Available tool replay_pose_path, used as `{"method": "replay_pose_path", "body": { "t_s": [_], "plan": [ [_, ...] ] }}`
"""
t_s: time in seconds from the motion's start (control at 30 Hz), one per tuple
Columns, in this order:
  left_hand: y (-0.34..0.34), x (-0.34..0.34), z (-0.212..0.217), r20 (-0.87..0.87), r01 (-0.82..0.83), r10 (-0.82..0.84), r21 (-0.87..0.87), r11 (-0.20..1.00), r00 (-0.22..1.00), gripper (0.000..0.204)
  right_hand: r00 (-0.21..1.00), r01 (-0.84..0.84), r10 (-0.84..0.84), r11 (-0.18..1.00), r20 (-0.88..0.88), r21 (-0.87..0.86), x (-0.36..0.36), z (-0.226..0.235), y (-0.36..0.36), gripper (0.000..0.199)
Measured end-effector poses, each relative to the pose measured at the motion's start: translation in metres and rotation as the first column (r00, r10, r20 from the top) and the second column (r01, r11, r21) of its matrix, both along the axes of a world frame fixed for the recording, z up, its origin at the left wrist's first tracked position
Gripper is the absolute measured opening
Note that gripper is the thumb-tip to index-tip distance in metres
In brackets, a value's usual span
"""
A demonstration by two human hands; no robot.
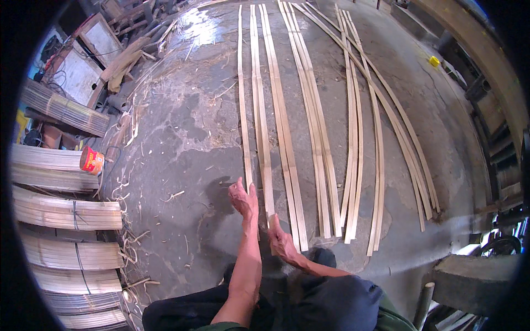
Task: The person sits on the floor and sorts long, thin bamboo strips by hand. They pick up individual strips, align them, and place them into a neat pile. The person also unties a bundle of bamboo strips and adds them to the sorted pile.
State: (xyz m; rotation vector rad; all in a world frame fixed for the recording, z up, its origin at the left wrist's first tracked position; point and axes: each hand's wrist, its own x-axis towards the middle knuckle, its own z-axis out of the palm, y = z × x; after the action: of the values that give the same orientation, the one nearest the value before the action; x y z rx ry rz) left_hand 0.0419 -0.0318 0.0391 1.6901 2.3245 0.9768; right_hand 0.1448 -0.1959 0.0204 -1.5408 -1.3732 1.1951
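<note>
Long, pale bamboo strips lie lengthwise on the floor ahead of me, in narrow groups. My left hand [243, 199] is at the near part of the leftmost bamboo strip [243, 110], which runs between its curled fingers and thumb. Lower and slightly to the right, my right hand [281, 241] is closed around the near end of the neighbouring bamboo strips [262, 138]. Its fingertips are partly hidden under the hand. Just right of it lies another pair of strips [284, 143], which it does not grip.
Tied bundles of strips [69, 215] are stacked at the left, with a red tub [91, 161] on top. Crossed strips [386, 105] lie at the right. Shavings [130, 248] litter the floor. A concrete block [475, 281] stands at the lower right, a yellow object [434, 61] at the far right.
</note>
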Motion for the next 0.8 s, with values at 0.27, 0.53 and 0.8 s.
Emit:
{"method": "replay_pose_path", "body": {
  "t_s": [0.27,0.53,0.8],
  "plan": [
    [-0.004,0.030,-0.006,0.526,0.302,-0.213,-0.089,0.949,0.823,0.046,0.997,-0.040,0.035,0.998,0.072,0.058,-0.001,0.015,0.002,0.065],
    [-0.009,0.052,0.041,0.563,0.146,-0.186,0.116,0.982,0.805,0.036,0.997,-0.059,0.048,0.974,0.054,0.218,0.003,0.030,-0.001,0.069],
    [0.025,0.033,0.011,0.624,0.215,-0.126,-0.068,0.974,0.771,0.036,0.990,-0.143,0.143,0.989,0.001,-0.025,0.007,0.045,0.036,0.067]
  ]
}}
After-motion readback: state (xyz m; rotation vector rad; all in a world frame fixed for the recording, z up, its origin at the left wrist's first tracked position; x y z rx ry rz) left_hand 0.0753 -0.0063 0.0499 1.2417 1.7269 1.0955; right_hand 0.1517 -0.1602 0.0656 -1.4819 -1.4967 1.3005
